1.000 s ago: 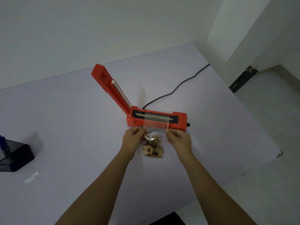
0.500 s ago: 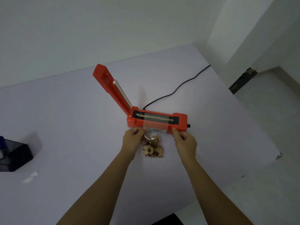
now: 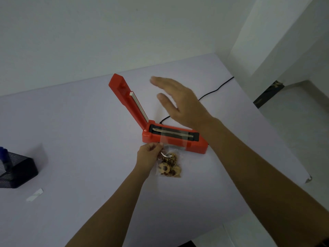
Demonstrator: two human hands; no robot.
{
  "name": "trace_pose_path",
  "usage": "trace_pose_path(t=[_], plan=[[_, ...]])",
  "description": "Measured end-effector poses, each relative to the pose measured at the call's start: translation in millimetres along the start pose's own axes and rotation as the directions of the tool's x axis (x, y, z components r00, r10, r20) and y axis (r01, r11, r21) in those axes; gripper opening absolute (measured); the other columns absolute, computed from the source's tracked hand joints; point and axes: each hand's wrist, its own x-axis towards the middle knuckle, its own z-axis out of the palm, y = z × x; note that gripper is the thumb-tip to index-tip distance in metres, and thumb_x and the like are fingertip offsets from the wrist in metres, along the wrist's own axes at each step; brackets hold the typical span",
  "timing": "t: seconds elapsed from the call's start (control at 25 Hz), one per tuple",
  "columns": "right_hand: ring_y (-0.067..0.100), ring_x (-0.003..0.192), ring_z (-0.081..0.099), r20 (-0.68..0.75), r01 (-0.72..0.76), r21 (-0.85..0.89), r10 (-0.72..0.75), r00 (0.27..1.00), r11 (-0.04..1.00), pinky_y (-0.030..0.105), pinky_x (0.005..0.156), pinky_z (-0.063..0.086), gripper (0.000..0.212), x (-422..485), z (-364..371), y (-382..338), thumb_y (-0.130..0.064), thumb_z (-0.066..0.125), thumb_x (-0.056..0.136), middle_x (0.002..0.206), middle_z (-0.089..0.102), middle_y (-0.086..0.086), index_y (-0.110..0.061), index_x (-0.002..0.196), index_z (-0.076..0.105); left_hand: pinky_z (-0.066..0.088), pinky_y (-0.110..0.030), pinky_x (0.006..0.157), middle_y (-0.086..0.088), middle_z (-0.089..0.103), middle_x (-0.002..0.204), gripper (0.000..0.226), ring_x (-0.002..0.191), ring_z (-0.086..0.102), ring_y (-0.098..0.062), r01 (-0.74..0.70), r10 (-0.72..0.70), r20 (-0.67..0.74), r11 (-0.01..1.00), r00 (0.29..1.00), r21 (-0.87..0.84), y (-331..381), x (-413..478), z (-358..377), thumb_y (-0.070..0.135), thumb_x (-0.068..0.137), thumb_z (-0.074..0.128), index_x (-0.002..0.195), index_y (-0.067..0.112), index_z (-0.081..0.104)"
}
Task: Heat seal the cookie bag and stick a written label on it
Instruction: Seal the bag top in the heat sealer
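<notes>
A clear cookie bag [image 3: 169,166] lies on the white table, its open top draped over the sealing strip of the red heat sealer [image 3: 178,139]. The sealer's lid [image 3: 126,98] stands raised at the left. My left hand [image 3: 148,154] pinches the bag's left edge just in front of the sealer. My right hand [image 3: 179,102] hovers in the air above and behind the sealer, fingers spread, holding nothing. A small white label strip [image 3: 34,194] lies at the lower left of the table.
A black mesh pen holder [image 3: 17,172] with a blue pen stands at the left edge. The sealer's black cord [image 3: 213,90] runs back right off the table. The table's right edge [image 3: 284,148] drops to the floor.
My right hand let go of the bag's right edge and rose up and left above the sealer. My left hand stays on the bag.
</notes>
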Motion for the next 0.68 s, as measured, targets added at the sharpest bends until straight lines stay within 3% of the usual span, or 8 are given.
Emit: trace_pose_path(t=[0.12,0.24,0.52,0.68], plan=[[0.018,0.141,0.022,0.252,0.167,-0.120,-0.132,0.959,0.979,0.031,0.114,0.016,0.048,21.1,7.3,-10.5,-0.019,0.030,0.097,0.152,0.026,0.011,-0.005,0.143,0.026,0.054,-0.031,0.070,0.003,0.064,0.059,0.023,0.055,0.059,-0.009,0.001,-0.001,0.005,1.000,1.000,-0.004,1.2,-0.4,0.1,0.021,0.089,0.060,0.073,0.007,0.068],[0.017,0.143,0.013,0.326,0.231,-0.184,-0.162,0.931,0.955,0.034,0.115,0.010,0.050,33.4,11.1,-17.4,-0.023,0.028,0.098,0.156,0.016,0.008,-0.008,0.145,0.018,0.054,-0.030,0.069,0.004,0.064,0.059,0.024,0.053,0.060,-0.007,0.002,-0.002,0.005,1.000,1.000,-0.007,1.7,-0.1,0.2,0.021,0.089,0.060,0.070,0.010,0.066],[0.017,0.144,0.010,0.414,0.303,-0.272,-0.174,0.894,0.913,0.034,0.116,0.004,0.051,54.0,13.4,-18.6,-0.030,0.024,0.098,0.155,0.018,0.004,-0.012,0.146,0.018,0.054,-0.032,0.070,0.004,0.064,0.058,0.022,0.055,0.059,-0.009,0.007,-0.007,-0.005,1.000,1.000,-0.008,2.2,-0.8,-0.6,0.020,0.089,0.060,0.073,0.007,0.067],[0.018,0.141,0.023,0.356,0.274,-0.236,-0.179,0.917,0.932,0.033,0.115,0.007,0.048,54.3,9.9,-18.5,-0.031,0.030,0.098,0.150,0.033,0.005,-0.011,0.142,0.030,0.055,-0.034,0.074,0.000,0.065,0.064,0.023,0.060,0.061,-0.012,0.005,-0.005,0.002,1.000,1.000,-0.003,1.6,-1.2,-1.5,0.022,0.090,0.060,0.075,0.006,0.067]])
